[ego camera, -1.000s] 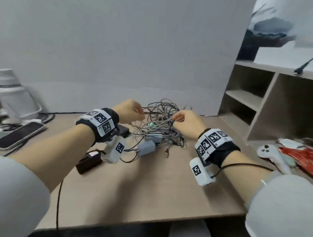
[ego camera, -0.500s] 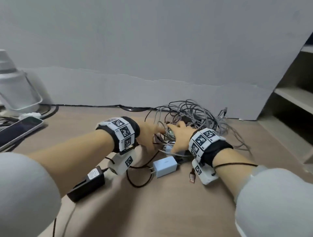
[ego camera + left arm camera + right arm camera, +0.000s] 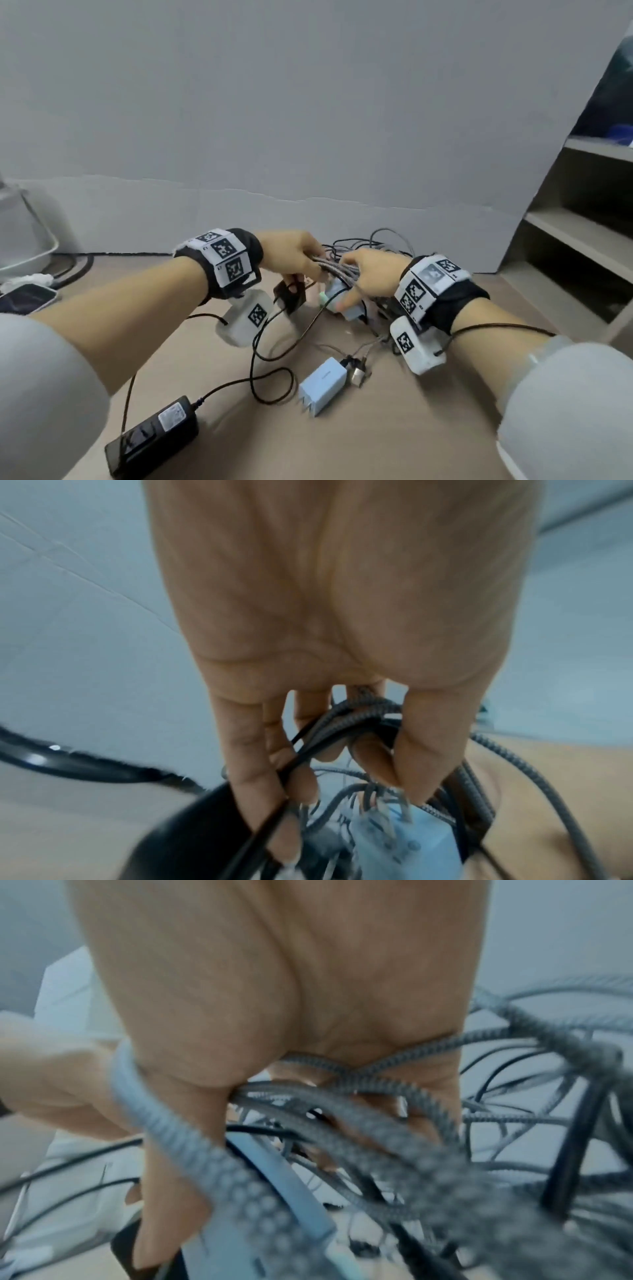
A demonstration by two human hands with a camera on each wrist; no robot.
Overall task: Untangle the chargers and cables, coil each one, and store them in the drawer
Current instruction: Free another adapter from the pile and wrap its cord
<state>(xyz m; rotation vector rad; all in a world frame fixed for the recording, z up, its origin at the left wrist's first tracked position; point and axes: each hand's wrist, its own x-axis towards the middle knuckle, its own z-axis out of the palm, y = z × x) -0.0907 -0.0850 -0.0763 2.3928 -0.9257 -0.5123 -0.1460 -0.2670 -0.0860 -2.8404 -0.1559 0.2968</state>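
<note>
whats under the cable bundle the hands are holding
Under the bundle gripped by the left hand and right hand: a pale blue charger. The rest is hidden.

cable tangle [image 3: 370, 253] behind charger [image 3: 322, 384], adapter [image 3: 152, 437] left

From the left wrist the left hand [image 3: 342, 615] fills the upper picture, fingers [image 3: 253, 764] curled down in a grip around a bunch of braided grey cables [image 3: 363, 712] and a thin black cable [image 3: 298, 753]. Just below the fingertips sits a pale blue charger [image 3: 421, 840], blurred. The tan tabletop [image 3: 68, 818] lies beneath, with a thick black cable [image 3: 85, 764] curving along its far edge.
</note>
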